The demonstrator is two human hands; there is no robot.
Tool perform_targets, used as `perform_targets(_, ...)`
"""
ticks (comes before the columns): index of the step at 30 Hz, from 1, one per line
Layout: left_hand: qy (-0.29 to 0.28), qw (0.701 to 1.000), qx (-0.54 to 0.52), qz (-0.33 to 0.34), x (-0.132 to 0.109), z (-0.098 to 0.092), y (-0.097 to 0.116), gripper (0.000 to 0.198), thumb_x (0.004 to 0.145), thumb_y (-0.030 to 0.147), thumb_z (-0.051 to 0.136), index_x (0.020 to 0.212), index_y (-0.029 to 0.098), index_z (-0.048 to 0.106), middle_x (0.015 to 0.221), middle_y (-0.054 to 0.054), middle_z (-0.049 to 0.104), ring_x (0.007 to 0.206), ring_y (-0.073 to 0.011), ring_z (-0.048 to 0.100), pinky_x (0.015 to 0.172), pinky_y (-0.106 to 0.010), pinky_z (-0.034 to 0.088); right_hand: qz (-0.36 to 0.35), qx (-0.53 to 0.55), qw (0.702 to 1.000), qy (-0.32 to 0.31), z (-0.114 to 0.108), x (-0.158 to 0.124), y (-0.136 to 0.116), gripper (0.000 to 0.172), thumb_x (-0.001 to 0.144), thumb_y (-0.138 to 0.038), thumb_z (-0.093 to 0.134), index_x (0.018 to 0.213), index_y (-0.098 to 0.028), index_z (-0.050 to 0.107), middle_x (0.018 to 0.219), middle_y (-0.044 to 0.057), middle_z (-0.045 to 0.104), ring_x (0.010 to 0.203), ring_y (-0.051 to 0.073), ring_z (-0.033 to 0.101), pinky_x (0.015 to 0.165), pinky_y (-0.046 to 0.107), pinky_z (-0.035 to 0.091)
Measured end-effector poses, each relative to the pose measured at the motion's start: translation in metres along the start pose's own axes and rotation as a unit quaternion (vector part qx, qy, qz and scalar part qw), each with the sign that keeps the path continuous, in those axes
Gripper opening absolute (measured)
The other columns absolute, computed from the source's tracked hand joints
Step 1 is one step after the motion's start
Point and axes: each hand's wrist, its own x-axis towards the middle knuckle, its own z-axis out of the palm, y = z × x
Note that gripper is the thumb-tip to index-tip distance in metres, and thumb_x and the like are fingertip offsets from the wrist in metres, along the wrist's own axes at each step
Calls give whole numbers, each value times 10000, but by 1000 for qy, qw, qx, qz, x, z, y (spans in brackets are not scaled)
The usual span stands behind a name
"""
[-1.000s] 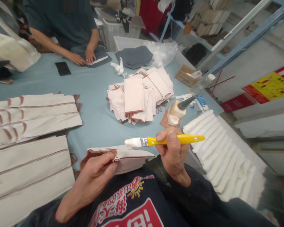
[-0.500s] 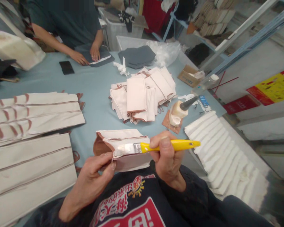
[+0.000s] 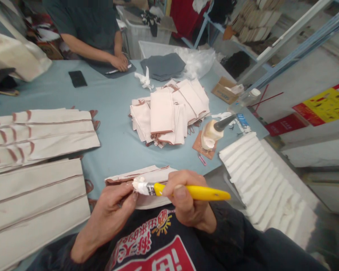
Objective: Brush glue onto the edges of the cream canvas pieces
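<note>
In the head view, my left hand (image 3: 109,210) pinches the left edge of a cream fabric pouch (image 3: 158,174) with brown lining, held at the table's near edge against my shirt. A yellow-handled paintbrush (image 3: 206,193) is gripped by my right hand (image 3: 188,203). Its bristles, coated in white paste, point left and sit right at my left fingertips, over the pouch edge. My hands partly cover the pouch. A cream bottle (image 3: 210,134) with a dark cone nozzle stands on a brown pad (image 3: 198,146) beyond my right hand.
Cream pouches are heaped mid-table (image 3: 162,113). Long cream panels (image 3: 39,199) with brown trim lie at left, and overlapping white strips (image 3: 265,184) at right. Across the table, a co-worker's hands (image 3: 120,62) press dark fabric. A phone (image 3: 77,78) and a small cardboard box (image 3: 224,90) lie farther back.
The brush has moved left and towards me, its bristles now at my left fingertips. The pouch's opening has flattened and tilted. The co-worker's hands have come together.
</note>
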Motion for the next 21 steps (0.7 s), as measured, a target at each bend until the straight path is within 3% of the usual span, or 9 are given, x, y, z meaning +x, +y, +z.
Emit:
perform_targets(3, -3, 1000, -9, -2, 1, 1, 1, 246, 892, 114, 545, 760, 178, 742, 655, 5, 737, 547, -124, 689, 557, -165, 500, -15, -18, 999, -23, -2, -4, -1, 396, 1045, -449, 452, 779, -250, 667, 539, -31, 559, 441, 128, 521, 459, 264, 473)
perform_targets(7, 13, 1000, 15, -14, 1, 1, 3, 248, 908, 140, 548, 716, 173, 701, 591, 19, 667, 504, -116, 646, 518, -168, 463, -9, -20, 999, 30, -7, -1, 0, 353, 1041, -401, 470, 801, -239, 672, 585, -15, 613, 468, 132, 561, 452, 263, 478)
perform_targets(14, -15, 1000, 21, -6, 7, 2, 2, 271, 909, 124, 504, 702, 183, 667, 596, 29, 648, 527, -115, 633, 541, -181, 453, -90, 18, 996, 10, 7, 5, -9, 375, 1069, -381, 470, 759, -253, 639, 552, -45, 612, 420, 108, 519, 454, 249, 463)
perform_targets(17, -25, 1000, 15, 2, 7, 1, 3, 267, 913, 133, 505, 750, 182, 710, 677, 4, 720, 595, -132, 673, 589, -189, 484, -42, 38, 998, -4, 7, 4, -7, 350, 1052, -389, 510, 768, -251, 662, 559, -38, 593, 411, 111, 472, 439, 261, 432)
perform_targets(21, -34, 999, 6, -31, 5, -2, 0, 283, 954, 210, 519, 908, 174, 796, 876, -50, 811, 718, -172, 718, 707, -224, 546, 126, 133, 983, 8, 2, 14, -1, 387, 1039, -480, 546, 763, -224, 633, 517, -80, 445, 366, 68, 294, 367, 210, 305)
